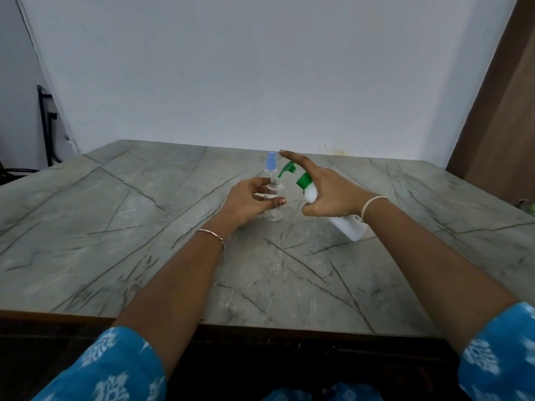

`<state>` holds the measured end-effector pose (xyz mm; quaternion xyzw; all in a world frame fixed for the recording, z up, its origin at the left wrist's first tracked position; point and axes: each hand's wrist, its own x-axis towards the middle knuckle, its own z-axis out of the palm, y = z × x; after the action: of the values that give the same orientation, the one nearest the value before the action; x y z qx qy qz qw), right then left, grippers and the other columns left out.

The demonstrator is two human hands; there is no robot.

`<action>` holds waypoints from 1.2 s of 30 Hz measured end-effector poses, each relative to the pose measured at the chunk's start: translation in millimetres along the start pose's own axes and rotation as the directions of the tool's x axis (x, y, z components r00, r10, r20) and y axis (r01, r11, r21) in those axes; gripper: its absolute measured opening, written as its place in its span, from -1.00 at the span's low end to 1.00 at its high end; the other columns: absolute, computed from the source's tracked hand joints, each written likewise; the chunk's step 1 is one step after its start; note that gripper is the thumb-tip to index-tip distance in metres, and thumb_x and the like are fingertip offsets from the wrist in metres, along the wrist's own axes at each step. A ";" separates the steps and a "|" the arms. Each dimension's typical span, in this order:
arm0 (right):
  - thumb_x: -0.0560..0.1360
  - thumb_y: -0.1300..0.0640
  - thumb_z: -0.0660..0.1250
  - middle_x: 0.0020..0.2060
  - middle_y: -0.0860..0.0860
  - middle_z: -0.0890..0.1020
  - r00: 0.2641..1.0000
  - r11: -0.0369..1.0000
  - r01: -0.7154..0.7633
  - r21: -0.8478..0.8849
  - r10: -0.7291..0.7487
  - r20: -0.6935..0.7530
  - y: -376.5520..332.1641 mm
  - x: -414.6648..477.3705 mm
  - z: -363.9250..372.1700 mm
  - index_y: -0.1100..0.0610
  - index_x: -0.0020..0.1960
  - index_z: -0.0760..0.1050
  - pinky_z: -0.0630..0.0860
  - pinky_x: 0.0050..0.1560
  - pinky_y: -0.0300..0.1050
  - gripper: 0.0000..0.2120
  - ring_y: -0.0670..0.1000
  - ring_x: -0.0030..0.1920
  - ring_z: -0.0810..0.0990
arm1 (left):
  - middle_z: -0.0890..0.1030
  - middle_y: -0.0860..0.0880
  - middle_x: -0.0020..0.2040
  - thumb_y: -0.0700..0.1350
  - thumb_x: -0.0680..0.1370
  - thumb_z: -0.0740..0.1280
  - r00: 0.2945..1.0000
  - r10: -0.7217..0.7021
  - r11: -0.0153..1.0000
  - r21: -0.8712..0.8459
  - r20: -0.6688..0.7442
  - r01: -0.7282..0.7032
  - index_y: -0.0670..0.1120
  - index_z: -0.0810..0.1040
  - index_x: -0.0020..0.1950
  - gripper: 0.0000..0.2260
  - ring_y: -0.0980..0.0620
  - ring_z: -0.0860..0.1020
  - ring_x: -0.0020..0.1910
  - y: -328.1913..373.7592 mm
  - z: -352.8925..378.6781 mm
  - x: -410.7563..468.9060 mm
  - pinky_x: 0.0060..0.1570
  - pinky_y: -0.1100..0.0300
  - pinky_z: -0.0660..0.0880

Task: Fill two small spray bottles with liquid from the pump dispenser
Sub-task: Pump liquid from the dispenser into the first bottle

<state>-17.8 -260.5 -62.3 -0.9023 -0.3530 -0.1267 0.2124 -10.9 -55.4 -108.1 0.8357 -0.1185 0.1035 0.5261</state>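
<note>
My left hand grips a small clear spray bottle standing on the table, its neck uncapped. My right hand holds the white pump dispenser tilted to the left, its base resting on the table. The green pump head has its spout right above the open neck. My forefinger stretches over the pump top. A second clear spray bottle with a blue spray cap stands just behind the first, partly hidden by it.
The grey marble-patterned table runs to a pale wall at the back. A brown wooden panel stands at the right. A dark metal stand is beyond the table's left corner. A small green thing shows at the right edge.
</note>
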 end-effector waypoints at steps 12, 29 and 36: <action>0.25 0.14 0.39 -0.08 0.17 0.57 0.998 0.999 -0.039 0.038 0.037 0.042 -0.1 5.5 10.2 -0.30 0.41 0.05 0.58 -0.23 0.12 -0.13 0.15 -0.26 0.55 | 0.64 -0.05 0.15 0.02 0.37 0.53 1.000 -0.009 1.000 -0.023 0.011 0.009 -0.07 0.48 0.34 -0.42 0.02 0.60 0.10 2.9 0.0 -2.7 0.12 0.01 0.57; 0.30 0.17 0.40 0.05 0.07 0.54 0.995 0.998 0.047 -0.049 -0.051 -0.083 3.0 13.3 22.1 0.04 0.34 0.20 0.31 -0.21 -0.27 -0.32 0.02 -0.24 0.49 | 0.64 0.00 0.09 0.07 0.44 0.46 0.993 -0.108 0.975 -0.190 0.038 0.113 -0.04 0.48 0.34 -0.50 0.05 0.60 0.09 5.1 -0.9 -3.7 -0.05 0.14 0.60; 0.32 0.19 0.39 -0.15 0.03 0.54 0.996 0.990 0.063 -0.123 -0.070 -0.052 5.0 9.4 21.8 -0.16 0.52 0.05 0.45 -0.13 -0.17 -0.11 -0.09 -0.27 0.44 | 0.64 0.00 0.11 0.11 0.42 0.46 0.991 -0.107 0.976 -0.185 0.075 0.119 -0.04 0.51 0.32 -0.48 0.05 0.58 0.14 4.1 -2.6 -0.9 -0.10 0.18 0.57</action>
<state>-5.9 -248.1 -79.3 -0.8973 -0.3685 -0.1802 0.1628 -13.2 -54.7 -103.7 0.7904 -0.0969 0.0348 0.6039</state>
